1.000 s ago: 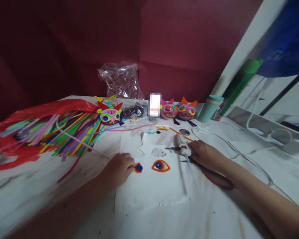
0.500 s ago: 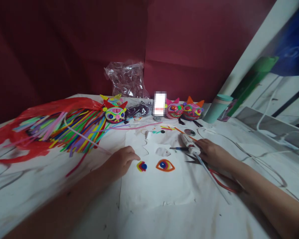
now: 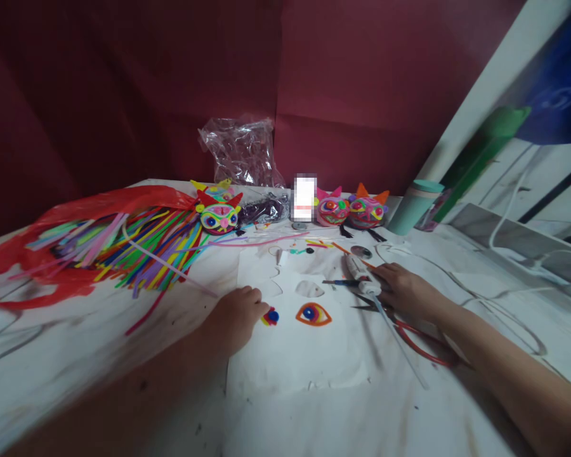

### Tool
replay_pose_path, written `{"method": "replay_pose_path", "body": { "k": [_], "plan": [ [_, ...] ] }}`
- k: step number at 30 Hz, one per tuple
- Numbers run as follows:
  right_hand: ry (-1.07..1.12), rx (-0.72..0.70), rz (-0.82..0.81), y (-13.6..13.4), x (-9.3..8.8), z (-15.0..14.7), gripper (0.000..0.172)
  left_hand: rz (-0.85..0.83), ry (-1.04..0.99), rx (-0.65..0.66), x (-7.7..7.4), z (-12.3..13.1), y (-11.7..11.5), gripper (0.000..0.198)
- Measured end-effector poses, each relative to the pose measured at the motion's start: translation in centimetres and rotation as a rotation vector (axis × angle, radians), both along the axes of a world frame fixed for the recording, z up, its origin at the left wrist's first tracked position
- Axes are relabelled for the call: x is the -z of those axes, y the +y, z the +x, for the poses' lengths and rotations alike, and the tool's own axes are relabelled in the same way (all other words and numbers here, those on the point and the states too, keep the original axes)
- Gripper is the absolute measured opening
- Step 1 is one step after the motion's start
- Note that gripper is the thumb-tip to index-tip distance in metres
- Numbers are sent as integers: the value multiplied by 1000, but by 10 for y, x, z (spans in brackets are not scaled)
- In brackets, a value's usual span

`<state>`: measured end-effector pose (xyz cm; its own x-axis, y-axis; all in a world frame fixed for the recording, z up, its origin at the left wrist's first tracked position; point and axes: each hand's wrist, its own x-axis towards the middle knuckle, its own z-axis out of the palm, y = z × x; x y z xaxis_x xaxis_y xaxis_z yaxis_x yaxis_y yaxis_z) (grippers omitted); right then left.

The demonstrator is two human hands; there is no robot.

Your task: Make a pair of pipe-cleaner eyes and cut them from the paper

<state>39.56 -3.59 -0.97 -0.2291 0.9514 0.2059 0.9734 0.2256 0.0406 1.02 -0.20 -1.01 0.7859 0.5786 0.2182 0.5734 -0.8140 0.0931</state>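
My left hand [image 3: 240, 319] is closed at the left edge of a small unfinished eye shape [image 3: 271, 316] in blue, red and yellow. Its fingertips cover part of that shape; whether they grip it is hidden. To the right, a full eye with an orange outline [image 3: 313, 315] lies on the white paper sheet [image 3: 299, 362]. My right hand [image 3: 402, 289] is closed at the side of a white glue gun [image 3: 364, 276], whose handle the fingers hide. A long glue stick [image 3: 404, 355] sticks out of its back. Scissors with red handles [image 3: 423, 348] lie under that hand.
Colourful fuzzy strips [image 3: 147, 254] spill from a red plastic bag [image 3: 124, 198] at left. Behind stand decorated heads with pointed ears [image 3: 220, 219], [image 3: 333, 208], a blurred white upright item [image 3: 304, 198] and a teal cylinder [image 3: 416, 206]. A blue-handled tool [image 3: 340, 283] and cables [image 3: 466, 285] lie nearby.
My left hand has shifted slightly right and curled its fingers over the left part of the small eye shape. The glue gun has turned a little in my right hand.
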Motion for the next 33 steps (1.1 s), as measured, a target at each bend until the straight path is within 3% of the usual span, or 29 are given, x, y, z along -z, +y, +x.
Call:
{"method": "replay_pose_path", "body": {
  "k": [4,7,9,14,18,20,23,28,30,33],
  "plan": [
    [16,-8,5,5,8,17,44,-149,-351,-184,-1,-5,9,17],
    [34,-5,4,6,11,26,47,-184,-472,-285,-7,-9,14,5],
    [40,-17,-14,5,8,28,50,-179,-548,-312,-13,-12,15,6],
    [37,-47,-87,1,-4,26,49,-93,-793,-379,-38,-20,9,19],
    [33,-14,-64,-1,-7,22,45,-167,-1025,-483,-67,-33,12,15],
    [39,-16,-41,0,-6,20,41,-203,-983,-535,-80,-47,17,11],
    [65,-30,14,3,-5,19,32,-145,-621,-590,-88,-81,21,24],
    [145,-54,113,3,-9,18,29,-137,-351,-637,-71,-136,7,20],
    [166,-45,136,1,-13,9,30,-166,-276,-621,-62,-139,2,21],
    [171,-92,128,-2,-22,-15,28,-214,-205,-552,-52,-118,4,20]
  ]
}}
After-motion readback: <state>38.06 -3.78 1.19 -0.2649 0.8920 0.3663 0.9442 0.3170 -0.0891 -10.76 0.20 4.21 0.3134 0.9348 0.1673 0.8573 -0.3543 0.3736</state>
